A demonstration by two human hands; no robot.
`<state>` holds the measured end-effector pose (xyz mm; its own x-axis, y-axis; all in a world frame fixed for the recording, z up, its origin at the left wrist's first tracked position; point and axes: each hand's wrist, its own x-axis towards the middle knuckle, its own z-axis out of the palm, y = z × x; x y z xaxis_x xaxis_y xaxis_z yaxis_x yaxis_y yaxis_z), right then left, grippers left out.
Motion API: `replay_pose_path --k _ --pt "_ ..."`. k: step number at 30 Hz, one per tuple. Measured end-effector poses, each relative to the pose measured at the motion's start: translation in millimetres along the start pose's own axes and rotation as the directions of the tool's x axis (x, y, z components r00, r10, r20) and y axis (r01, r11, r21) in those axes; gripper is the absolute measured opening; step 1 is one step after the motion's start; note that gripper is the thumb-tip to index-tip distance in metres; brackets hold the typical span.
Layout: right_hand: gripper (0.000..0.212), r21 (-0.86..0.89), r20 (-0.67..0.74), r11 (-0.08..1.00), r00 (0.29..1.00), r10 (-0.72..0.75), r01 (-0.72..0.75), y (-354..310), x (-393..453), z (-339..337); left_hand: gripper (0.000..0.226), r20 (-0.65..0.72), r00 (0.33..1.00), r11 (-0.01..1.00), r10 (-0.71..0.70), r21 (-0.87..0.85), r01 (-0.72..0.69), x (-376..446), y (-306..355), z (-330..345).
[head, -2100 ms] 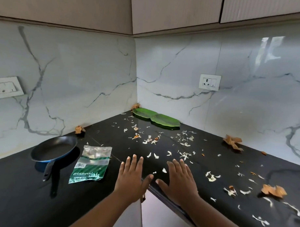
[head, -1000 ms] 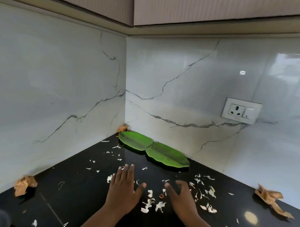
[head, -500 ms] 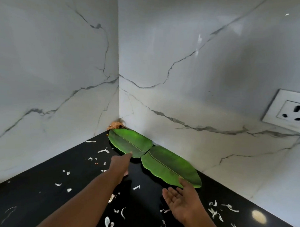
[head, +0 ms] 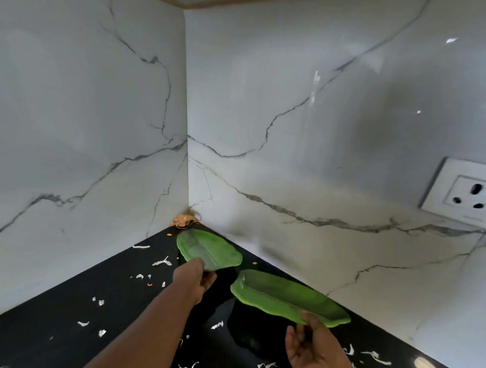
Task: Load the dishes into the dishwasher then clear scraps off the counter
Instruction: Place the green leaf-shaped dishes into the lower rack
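- two white marble-veined walls (head: 321, 131) are seen meeting in a corner, filling most of the view; a strip of cabinet underside is glimpsed at the very top.
- a glossy black surface (head: 52, 328) is spread below the walls, running into the corner.
- a white socket plate (head: 464, 195) is mounted on the right-hand wall, near the right edge.
- the right leaf-shaped green plate (head: 282, 295) is held tilted and looks raised off the surface, with a dark reflection seen under it; its near end is pinched by the right hand.
- the left leaf-shaped green plate (head: 206, 248) is found closer to the corner, apart from the other plate; its near edge is gripped by the left hand, and whether it is lifted cannot be told.
- the left hand (head: 195, 281) is reached forward on a bare forearm; its grip is pressed together on the plate rim, thumb above and fingers curled beneath.
- the right hand (head: 313, 351) is seen at the lower right, palm turned up; its grip is closed on the plate end between thumb and fingers.
- a crumpled brown peel (head: 185, 219) is lodged in the very corner, just beyond the left plate.
- white scraps (head: 162, 262) are scattered over the surface on both sides of the arms, with a few small orange bits (head: 149, 284) among them.
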<state>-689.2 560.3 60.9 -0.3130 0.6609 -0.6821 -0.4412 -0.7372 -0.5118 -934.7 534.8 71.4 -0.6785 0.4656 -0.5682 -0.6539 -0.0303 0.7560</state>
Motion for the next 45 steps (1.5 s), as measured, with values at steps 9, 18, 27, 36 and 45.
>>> replay_pose_path --k 9,18,27,36,45 --pt "0.037 0.161 0.192 0.95 0.935 -0.297 0.268 -15.8 -150.9 -91.5 0.014 0.238 0.929 0.957 0.282 -0.009 -0.288 -179.1 -7.0 -94.2" --pt "0.061 0.241 0.056 0.909 0.931 -0.362 0.339 -8.8 -273.8 -168.9 0.024 0.31 0.81 0.864 0.498 -0.254 -0.434 -267.8 -13.3 -103.2" --pt "0.036 0.322 -0.201 0.814 0.875 -0.44 0.483 5.9 -380.2 -299.9 0.035 0.724 0.689 0.982 -0.028 -0.108 0.153 -384.4 -114.1 -80.9" --pt "0.034 0.383 -0.181 0.778 0.866 -0.466 0.499 43.2 -489.9 -462.2 0.045 0.85 0.504 0.952 -0.153 -0.009 0.306 -538.1 -232.4 -132.8" --pt "0.041 0.299 -0.535 0.613 0.661 -0.527 0.731 98.6 -690.9 -696.2 0.085 0.824 0.203 0.781 -0.529 0.379 0.496 -734.6 -428.9 -158.3"
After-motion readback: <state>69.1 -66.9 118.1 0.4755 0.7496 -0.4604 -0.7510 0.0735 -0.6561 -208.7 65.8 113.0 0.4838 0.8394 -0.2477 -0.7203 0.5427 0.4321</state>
